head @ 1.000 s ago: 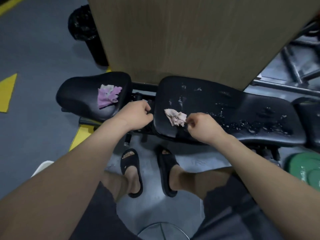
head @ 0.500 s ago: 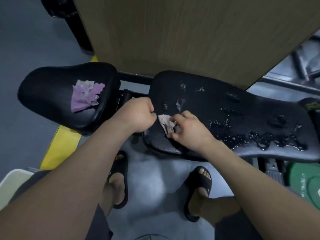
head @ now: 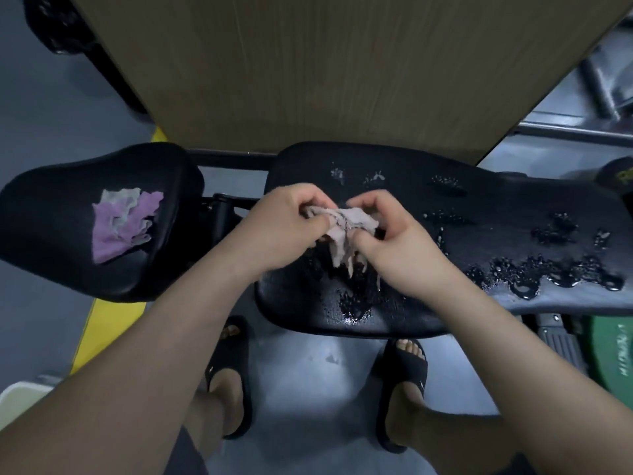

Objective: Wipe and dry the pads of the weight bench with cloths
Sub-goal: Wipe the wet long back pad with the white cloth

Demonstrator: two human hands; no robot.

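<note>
Cloth (head: 349, 221) held over the wet pad (head: 496, 207).
Left hand (head: 284, 224) and right hand (head: 400, 241), each grip pinching it tight.

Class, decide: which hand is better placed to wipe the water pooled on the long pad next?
Right, probably. The right hand grips the pale cloth and sits nearer the puddles; the left hand is farther off.

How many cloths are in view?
2. A purple cloth lies on the seat pad at left; a pale cloth is gripped between left hand and right hand over the wet back pad. Others may be hidden.
</note>
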